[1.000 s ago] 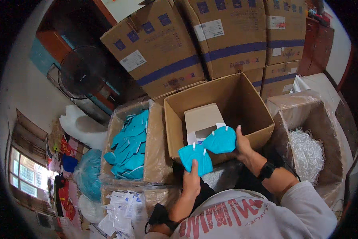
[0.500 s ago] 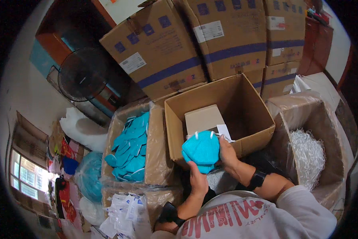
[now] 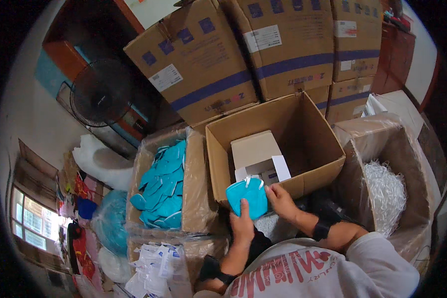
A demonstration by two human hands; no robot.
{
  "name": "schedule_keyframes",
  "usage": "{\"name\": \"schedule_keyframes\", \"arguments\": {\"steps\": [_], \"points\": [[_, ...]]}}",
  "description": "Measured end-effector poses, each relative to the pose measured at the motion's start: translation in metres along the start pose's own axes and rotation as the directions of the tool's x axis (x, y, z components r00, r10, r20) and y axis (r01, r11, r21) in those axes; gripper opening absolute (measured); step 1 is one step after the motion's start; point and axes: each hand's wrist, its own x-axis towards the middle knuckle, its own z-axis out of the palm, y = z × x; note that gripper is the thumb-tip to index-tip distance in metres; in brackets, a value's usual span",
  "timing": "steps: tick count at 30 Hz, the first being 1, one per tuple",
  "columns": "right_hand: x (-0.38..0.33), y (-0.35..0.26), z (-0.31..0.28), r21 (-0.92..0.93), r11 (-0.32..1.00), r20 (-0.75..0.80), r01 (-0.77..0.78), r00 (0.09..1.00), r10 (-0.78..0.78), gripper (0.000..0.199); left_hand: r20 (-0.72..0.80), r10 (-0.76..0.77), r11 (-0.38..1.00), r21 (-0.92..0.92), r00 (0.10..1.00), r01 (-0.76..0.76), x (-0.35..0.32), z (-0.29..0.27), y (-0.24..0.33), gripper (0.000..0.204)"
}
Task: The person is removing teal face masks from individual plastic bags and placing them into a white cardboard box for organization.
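My left hand (image 3: 242, 226) grips a small stack of teal face masks (image 3: 248, 197) from below, thumb across the front. At the stack's right edge my right hand (image 3: 284, 203) pinches with thumb and fingertips; how many masks it holds I cannot tell. White straps show along the masks' top edge. Just beyond my hands stands an open cardboard box (image 3: 317, 149). Inside it lies a smaller light-brown carton (image 3: 255, 149), its near end open with a white flap out. To the left, a plastic-lined box (image 3: 198, 198) holds a heap of loose teal masks (image 3: 163, 184).
White elastic straps (image 3: 384, 196) fill a lined box at right. Flat white packets (image 3: 156, 265) lie in a box at lower left, near a bag of teal masks (image 3: 111, 221). Tall sealed cartons (image 3: 293, 44) stand at the back. A black fan (image 3: 101, 94) is at far left.
The masks have moved slightly down and left, and they sit closer together instead of fanned out. My right hand has come down along their edge. More of the small carton's open end shows.
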Motion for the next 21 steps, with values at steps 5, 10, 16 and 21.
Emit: {"name": "schedule_keyframes", "arguments": {"steps": [5,10,16,21], "points": [[0.024,-0.083,-0.024,-0.184,0.756,0.178,0.628,0.778,-0.603,0.023,0.341,0.15,0.863,0.413,0.928,-0.291,0.022,-0.044,0.037,0.038],[0.028,-0.111,-0.014,-0.111,0.712,0.642,0.693,0.598,-0.481,0.022,0.521,0.08,0.725,0.555,0.85,-0.408,0.026,-0.044,0.09,0.034],[0.026,-0.1,0.005,-0.131,0.769,0.579,0.626,0.678,-0.453,0.018,0.47,0.381,0.595,0.534,0.796,-0.6,0.038,-0.031,0.11,0.03],[0.013,-0.103,0.017,-0.152,0.795,0.479,0.587,0.747,-0.461,0.018,0.483,0.342,0.303,0.756,0.806,-0.581,0.043,0.0,0.12,0.027]]}}
